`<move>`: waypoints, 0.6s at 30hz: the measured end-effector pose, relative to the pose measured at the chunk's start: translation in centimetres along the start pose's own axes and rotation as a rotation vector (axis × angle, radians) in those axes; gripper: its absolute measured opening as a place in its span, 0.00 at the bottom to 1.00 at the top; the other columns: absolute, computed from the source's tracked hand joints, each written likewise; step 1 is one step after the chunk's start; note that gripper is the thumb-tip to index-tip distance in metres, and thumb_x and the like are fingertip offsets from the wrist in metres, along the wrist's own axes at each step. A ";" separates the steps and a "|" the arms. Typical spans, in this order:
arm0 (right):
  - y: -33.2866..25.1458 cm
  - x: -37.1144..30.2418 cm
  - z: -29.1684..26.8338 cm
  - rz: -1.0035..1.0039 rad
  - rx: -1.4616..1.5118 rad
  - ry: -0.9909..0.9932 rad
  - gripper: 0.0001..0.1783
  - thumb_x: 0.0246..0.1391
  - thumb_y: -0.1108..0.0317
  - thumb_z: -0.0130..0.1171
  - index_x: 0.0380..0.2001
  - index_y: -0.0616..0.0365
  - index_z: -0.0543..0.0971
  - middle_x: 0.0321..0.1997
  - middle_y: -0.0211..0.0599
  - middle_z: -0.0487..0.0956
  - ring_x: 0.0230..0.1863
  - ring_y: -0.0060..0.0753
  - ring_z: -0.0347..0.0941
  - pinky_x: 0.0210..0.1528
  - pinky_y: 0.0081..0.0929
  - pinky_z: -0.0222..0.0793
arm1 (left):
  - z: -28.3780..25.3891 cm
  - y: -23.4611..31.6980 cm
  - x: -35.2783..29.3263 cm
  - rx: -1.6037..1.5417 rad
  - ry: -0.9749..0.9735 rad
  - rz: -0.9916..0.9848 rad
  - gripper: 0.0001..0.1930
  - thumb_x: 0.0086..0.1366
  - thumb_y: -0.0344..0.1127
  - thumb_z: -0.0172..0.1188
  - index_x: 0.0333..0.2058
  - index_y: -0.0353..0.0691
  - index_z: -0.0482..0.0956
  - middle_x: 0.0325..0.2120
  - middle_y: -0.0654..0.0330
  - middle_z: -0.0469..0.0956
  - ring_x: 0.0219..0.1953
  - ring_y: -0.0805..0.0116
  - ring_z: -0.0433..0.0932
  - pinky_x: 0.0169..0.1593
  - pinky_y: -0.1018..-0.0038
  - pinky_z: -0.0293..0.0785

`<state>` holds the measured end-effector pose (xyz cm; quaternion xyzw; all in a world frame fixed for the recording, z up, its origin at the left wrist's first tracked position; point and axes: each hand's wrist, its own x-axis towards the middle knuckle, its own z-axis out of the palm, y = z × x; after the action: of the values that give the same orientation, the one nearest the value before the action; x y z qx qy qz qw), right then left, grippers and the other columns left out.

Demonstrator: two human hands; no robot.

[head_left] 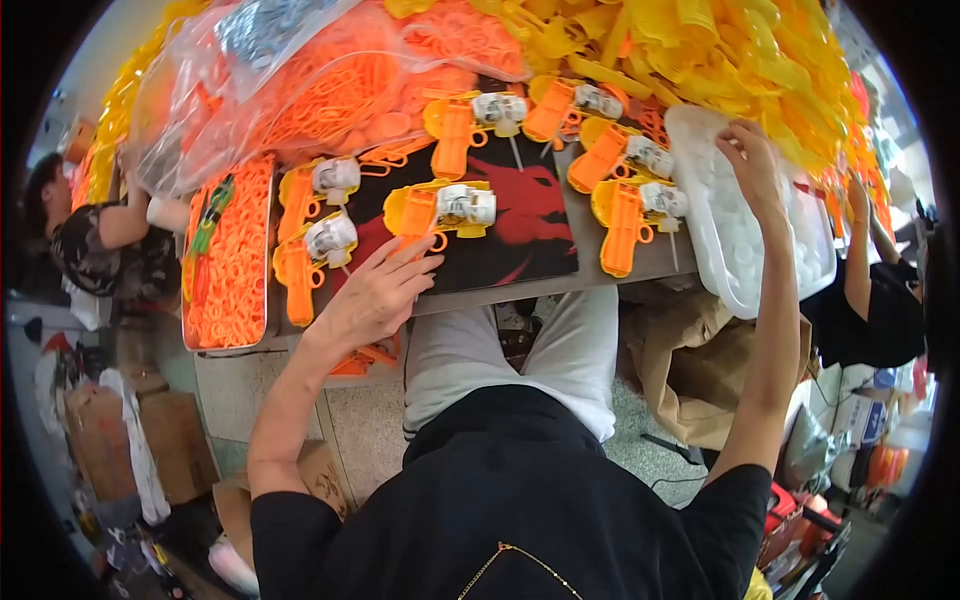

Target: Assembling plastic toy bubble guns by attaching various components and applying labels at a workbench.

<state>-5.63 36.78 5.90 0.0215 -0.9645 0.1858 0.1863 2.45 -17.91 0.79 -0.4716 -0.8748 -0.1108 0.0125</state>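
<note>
A toy gun (pixel 440 209) with a yellow shell, an orange handle and a white mechanism lies on a black-and-red mat (pixel 530 255) in front of me. My left hand (pixel 385 290) is at its orange handle, with the fingertips by the trigger ring. The handle's lower end is partly hidden under those fingers. Farther right, my right hand (pixel 748 150) is raised over a white plastic tray (pixel 735 290) of small pale parts. Its thumb and fingertips are pinched together; whatever is between them is too small to make out.
Similar toy guns stand in groups left (pixel 330 240) and right (pixel 625 210). A tray of orange rings (pixel 225 320) holds green- and red-handled tools (pixel 210 225). Orange parts (pixel 340 95) and yellow shells (pixel 700 50) are heaped behind. Other people work at both sides.
</note>
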 end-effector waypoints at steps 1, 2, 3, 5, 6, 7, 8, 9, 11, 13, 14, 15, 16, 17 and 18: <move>-2.6 -0.7 0.0 -0.024 0.018 -0.008 0.08 0.60 0.68 0.62 0.40 0.60 0.83 0.49 0.39 0.82 0.43 0.33 0.77 0.45 0.30 0.71 | 0.0 -0.1 -0.5 -0.001 -0.006 -0.005 0.16 0.55 0.22 0.63 0.44 0.36 0.79 0.59 0.57 0.76 0.71 0.56 0.64 0.72 0.55 0.60; -5.9 -1.4 0.4 0.074 0.334 -0.047 0.09 0.63 0.66 0.60 0.41 0.59 0.83 0.49 0.36 0.83 0.43 0.27 0.77 0.45 0.26 0.70 | 0.0 -0.1 -1.0 -0.003 -0.010 -0.008 0.15 0.56 0.22 0.63 0.43 0.36 0.79 0.60 0.57 0.75 0.71 0.55 0.64 0.72 0.55 0.60; -8.4 -2.4 0.5 0.186 0.635 -0.086 0.10 0.65 0.65 0.59 0.43 0.59 0.83 0.49 0.32 0.83 0.43 0.21 0.76 0.45 0.22 0.69 | 0.1 -0.1 -1.2 0.018 0.005 -0.009 0.12 0.58 0.25 0.65 0.42 0.36 0.79 0.58 0.57 0.77 0.70 0.56 0.65 0.71 0.54 0.61; -14.2 -5.5 1.7 0.177 0.990 -0.226 0.12 0.67 0.61 0.57 0.44 0.57 0.83 0.52 0.32 0.83 0.47 0.19 0.77 0.46 0.20 0.69 | 0.4 -0.3 -1.3 0.026 0.014 -0.009 0.11 0.58 0.26 0.65 0.41 0.37 0.80 0.57 0.58 0.78 0.70 0.56 0.66 0.70 0.54 0.62; -15.5 -6.9 3.7 0.247 1.158 -0.335 0.12 0.66 0.61 0.58 0.45 0.58 0.82 0.52 0.34 0.83 0.47 0.22 0.78 0.47 0.21 0.71 | 0.4 -0.3 -1.1 0.037 0.026 0.004 0.09 0.59 0.27 0.66 0.39 0.38 0.81 0.56 0.58 0.79 0.69 0.56 0.66 0.70 0.54 0.62; -16.9 -8.3 6.3 0.301 1.353 -0.424 0.12 0.66 0.63 0.57 0.45 0.59 0.81 0.53 0.39 0.83 0.47 0.25 0.79 0.48 0.23 0.74 | 0.5 -0.1 -0.7 0.034 0.027 0.007 0.09 0.59 0.27 0.66 0.39 0.38 0.81 0.56 0.58 0.79 0.69 0.56 0.66 0.70 0.54 0.62; -18.0 -9.1 8.4 0.335 1.538 -0.537 0.14 0.67 0.65 0.56 0.50 0.60 0.78 0.54 0.45 0.81 0.47 0.28 0.80 0.47 0.25 0.76 | 0.2 0.5 0.1 0.005 0.140 0.008 0.09 0.59 0.29 0.66 0.39 0.39 0.83 0.52 0.59 0.80 0.65 0.57 0.71 0.68 0.57 0.64; -19.1 -9.8 10.4 0.400 1.761 -0.571 0.16 0.68 0.66 0.55 0.55 0.60 0.74 0.55 0.48 0.80 0.46 0.29 0.80 0.47 0.25 0.77 | 0.0 1.1 1.0 -0.023 0.251 0.009 0.08 0.60 0.30 0.65 0.39 0.41 0.85 0.49 0.60 0.81 0.60 0.58 0.75 0.67 0.60 0.66; -21.1 -10.2 13.4 0.494 2.020 -0.634 0.22 0.69 0.67 0.54 0.63 0.60 0.69 0.56 0.46 0.79 0.45 0.31 0.79 0.47 0.25 0.76 | 1.3 1.3 2.4 -0.108 0.376 -0.068 0.10 0.61 0.30 0.65 0.42 0.41 0.85 0.46 0.60 0.82 0.54 0.59 0.77 0.63 0.61 0.68; -22.3 -10.3 15.0 0.520 2.130 -0.670 0.24 0.69 0.67 0.53 0.65 0.60 0.68 0.55 0.44 0.79 0.45 0.30 0.78 0.47 0.24 0.76 | 2.1 2.1 4.7 -0.271 0.607 -0.223 0.13 0.64 0.29 0.64 0.48 0.42 0.85 0.38 0.61 0.83 0.40 0.63 0.80 0.53 0.64 0.70; -22.6 -10.4 15.4 0.570 2.177 -0.678 0.25 0.69 0.67 0.53 0.66 0.61 0.66 0.54 0.42 0.79 0.46 0.29 0.78 0.47 0.24 0.76 | 2.3 2.3 5.5 -0.272 0.614 -0.224 0.13 0.64 0.29 0.64 0.48 0.42 0.85 0.38 0.61 0.83 0.40 0.63 0.80 0.53 0.64 0.70; -22.8 -10.4 15.5 0.623 2.222 -0.682 0.27 0.70 0.67 0.53 0.68 0.62 0.65 0.54 0.39 0.79 0.46 0.28 0.77 0.47 0.23 0.76 | 2.4 2.5 6.2 -0.315 0.669 -0.261 0.14 0.63 0.29 0.65 0.47 0.42 0.85 0.37 0.61 0.84 0.39 0.63 0.80 0.52 0.64 0.70; -22.9 -10.4 15.4 0.623 2.214 -0.680 0.27 0.70 0.67 0.53 0.68 0.62 0.65 0.54 0.39 0.79 0.46 0.28 0.77 0.47 0.23 0.76 | 2.6 2.6 6.7 -0.360 0.721 -0.297 0.14 0.62 0.28 0.66 0.47 0.42 0.85 0.36 0.61 0.84 0.38 0.63 0.81 0.50 0.65 0.70; -23.0 -10.3 15.2 0.623 2.190 -0.701 0.27 0.70 0.66 0.53 0.68 0.63 0.65 0.53 0.38 0.79 0.46 0.28 0.77 0.47 0.22 0.77 | 2.6 2.7 7.1 -0.421 0.761 -0.317 0.12 0.60 0.28 0.68 0.43 0.41 0.85 0.35 0.62 0.84 0.37 0.62 0.81 0.49 0.67 0.70; -22.9 -10.2 15.0 0.623 2.166 -0.720 0.27 0.70 0.65 0.53 0.68 0.63 0.64 0.52 0.37 0.78 0.46 0.27 0.77 0.47 0.22 0.77 | 2.6 2.6 7.3 -0.427 0.766 -0.314 0.12 0.60 0.28 0.68 0.43 0.41 0.85 0.35 0.62 0.84 0.37 0.62 0.81 0.49 0.67 0.70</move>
<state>1.15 9.71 -2.79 -0.0168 -0.2649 0.9270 -0.2650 0.76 -9.99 -0.36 -0.2506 -0.8255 -0.4553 0.2201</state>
